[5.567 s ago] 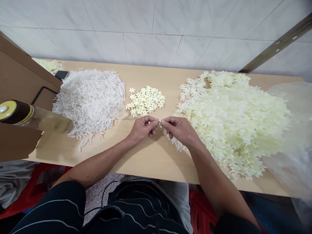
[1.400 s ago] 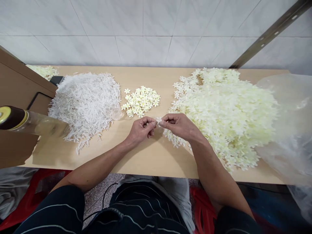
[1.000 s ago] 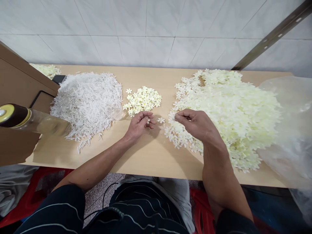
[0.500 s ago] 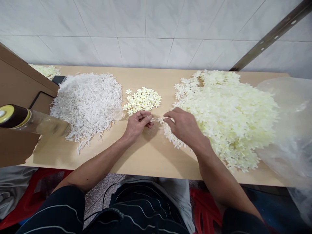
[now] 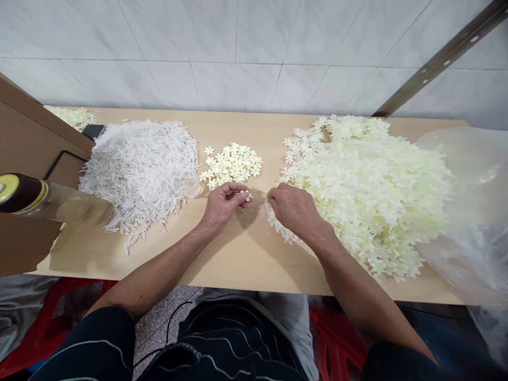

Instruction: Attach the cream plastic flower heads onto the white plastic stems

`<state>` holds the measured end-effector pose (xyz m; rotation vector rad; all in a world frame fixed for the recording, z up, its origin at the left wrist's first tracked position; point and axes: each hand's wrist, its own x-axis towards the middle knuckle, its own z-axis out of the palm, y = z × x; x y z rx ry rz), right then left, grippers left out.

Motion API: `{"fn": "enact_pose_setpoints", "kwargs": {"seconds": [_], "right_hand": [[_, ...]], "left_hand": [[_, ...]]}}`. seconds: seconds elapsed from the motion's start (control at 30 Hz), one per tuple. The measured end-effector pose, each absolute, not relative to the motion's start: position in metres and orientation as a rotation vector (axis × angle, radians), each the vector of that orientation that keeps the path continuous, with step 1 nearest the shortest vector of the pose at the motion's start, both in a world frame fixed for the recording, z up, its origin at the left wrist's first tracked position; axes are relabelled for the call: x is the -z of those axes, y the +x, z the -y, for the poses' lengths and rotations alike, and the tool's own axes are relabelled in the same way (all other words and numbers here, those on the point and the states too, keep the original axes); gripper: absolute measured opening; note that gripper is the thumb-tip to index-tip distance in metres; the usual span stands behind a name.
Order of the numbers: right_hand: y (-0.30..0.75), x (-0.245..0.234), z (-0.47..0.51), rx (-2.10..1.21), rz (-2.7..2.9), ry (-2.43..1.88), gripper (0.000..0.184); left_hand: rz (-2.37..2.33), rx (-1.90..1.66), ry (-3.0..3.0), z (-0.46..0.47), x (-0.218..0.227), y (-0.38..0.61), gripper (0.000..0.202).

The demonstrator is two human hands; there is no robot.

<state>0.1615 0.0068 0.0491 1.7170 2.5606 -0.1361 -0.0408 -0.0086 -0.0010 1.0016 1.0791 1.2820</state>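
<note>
- Two hands at work over one desk [image 5: 254, 264], and the landmark is the small flower pile [image 5: 234, 165], its blossoms too crowded to count!
- Left hand [image 5: 220, 209], just on the near side of the small flower pile: grip pinched nearly closed on at least one white flower [image 5: 248, 196].
- Right hand [image 5: 296, 209], nearer and to the right of that pile: fingertips drawn together, and I can't tell whether that grip holds anything.
- One big flower heap [image 5: 369, 185] right of the small flower pile, one heap of white slivers [image 5: 138, 174] left of it, one bottle [image 5: 59, 200] farther left.
- And the change! Half a second ago a flower shows at the right fingertips, fingers parted; now they've closed up and that flower is gone from there.
</note>
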Motion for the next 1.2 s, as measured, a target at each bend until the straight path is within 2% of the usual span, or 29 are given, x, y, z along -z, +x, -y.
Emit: {"fn": "enact_pose_setpoints", "kwargs": {"seconds": [0.17,0.3,0.43,0.6,0.87,1.07,1.2], "right_hand": [[0.171,-0.061,-0.002,0.309,-2.659,1.785,0.028],[0.166,-0.060,-0.009,0.930,-2.834,1.823,0.037],[0.160,-0.057,-0.013,1.537,-2.643,1.681,0.055],[0.158,-0.060,-0.011,1.970,-2.373,1.616,0.051],[0.164,-0.052,-0.012,2.229,-2.185,1.679,0.047],[0.163,-0.051,-0.006,1.986,-2.385,1.876,0.043],[0.164,-0.053,-0.004,1.952,-2.454,1.884,0.041]], "left_hand": [[-1.073,-1.241,1.023,0.012,-0.003,-0.039,0.029],[-1.040,-1.189,1.064,0.018,-0.009,-0.036,0.036],[-1.003,-1.218,1.172,0.026,-0.013,-0.033,0.040],[-1.025,-1.210,1.312,0.029,-0.010,-0.033,0.037],[-1.070,-1.295,1.411,0.028,-0.005,-0.033,0.031],[-1.057,-1.334,1.357,0.031,-0.005,-0.030,0.033],[-1.011,-1.252,1.195,0.027,-0.007,-0.031,0.037]]}}
